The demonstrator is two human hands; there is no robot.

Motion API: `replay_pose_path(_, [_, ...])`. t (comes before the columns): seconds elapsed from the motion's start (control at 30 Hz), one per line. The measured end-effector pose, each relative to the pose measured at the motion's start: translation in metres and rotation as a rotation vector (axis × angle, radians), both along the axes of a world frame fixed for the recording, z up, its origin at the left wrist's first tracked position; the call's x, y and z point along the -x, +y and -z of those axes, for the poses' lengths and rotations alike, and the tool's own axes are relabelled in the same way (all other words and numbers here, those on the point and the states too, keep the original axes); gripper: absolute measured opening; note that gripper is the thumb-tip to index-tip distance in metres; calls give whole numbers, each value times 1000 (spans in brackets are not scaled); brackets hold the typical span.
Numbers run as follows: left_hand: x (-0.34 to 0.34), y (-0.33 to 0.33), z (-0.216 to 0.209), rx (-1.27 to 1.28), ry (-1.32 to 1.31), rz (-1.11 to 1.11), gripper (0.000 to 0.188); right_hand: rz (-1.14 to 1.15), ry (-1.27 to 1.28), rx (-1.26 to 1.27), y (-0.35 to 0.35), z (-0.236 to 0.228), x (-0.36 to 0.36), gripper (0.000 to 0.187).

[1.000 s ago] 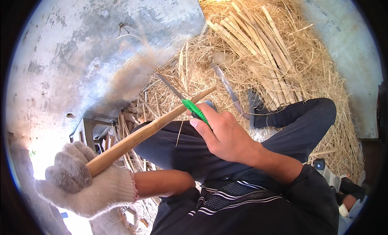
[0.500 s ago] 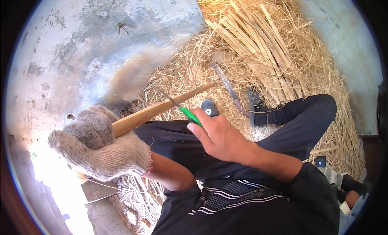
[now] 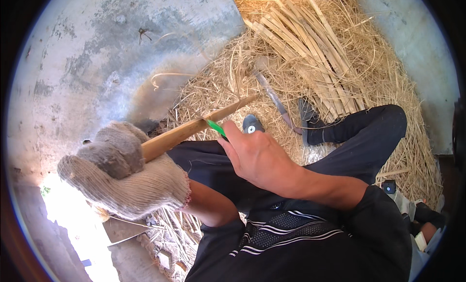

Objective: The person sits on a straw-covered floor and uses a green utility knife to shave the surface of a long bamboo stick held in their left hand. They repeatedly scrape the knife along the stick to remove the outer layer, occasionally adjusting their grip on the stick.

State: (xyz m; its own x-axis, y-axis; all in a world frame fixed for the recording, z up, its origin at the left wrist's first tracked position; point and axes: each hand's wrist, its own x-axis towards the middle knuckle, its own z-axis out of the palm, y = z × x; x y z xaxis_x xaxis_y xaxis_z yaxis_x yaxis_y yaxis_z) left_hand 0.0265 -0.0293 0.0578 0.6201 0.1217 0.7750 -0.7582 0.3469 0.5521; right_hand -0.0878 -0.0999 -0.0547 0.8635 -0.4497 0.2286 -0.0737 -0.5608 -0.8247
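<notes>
In a thick knitted glove, my left hand (image 3: 124, 173) is closed around the near end of a flat wooden strip (image 3: 179, 134). The strip slants up and to the right over my lap and tapers at its far end. My bare right hand (image 3: 264, 156) grips a knife by its green handle (image 3: 216, 128). Its thin blade meets the strip around mid-length; most of the blade is hard to make out. A pale curled shaving (image 3: 167, 74) shows against the wall, beyond the strip.
Cut wooden strips (image 3: 315, 54) lie in a pile on shavings (image 3: 388, 88) at the far right. A long-bladed knife (image 3: 272, 95) rests near my foot. The grey wall (image 3: 97, 54) rises at the left. Part of another person (image 3: 427, 228) shows at lower right.
My right hand has shifted a little left and down, bringing the blade against the strip. A curled shaving now appears by the wall. My left hand keeps its hold.
</notes>
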Motion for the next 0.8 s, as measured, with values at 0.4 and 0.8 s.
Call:
replay_pose_path(0.4, [9,-16,1,13,-2,-179,48,-19,-66,4,-4,14,-7,24])
replay_pose_path(0.8, [-4,7,1,-14,-43,161,54,-45,-1,-172,-9,-12,4,23])
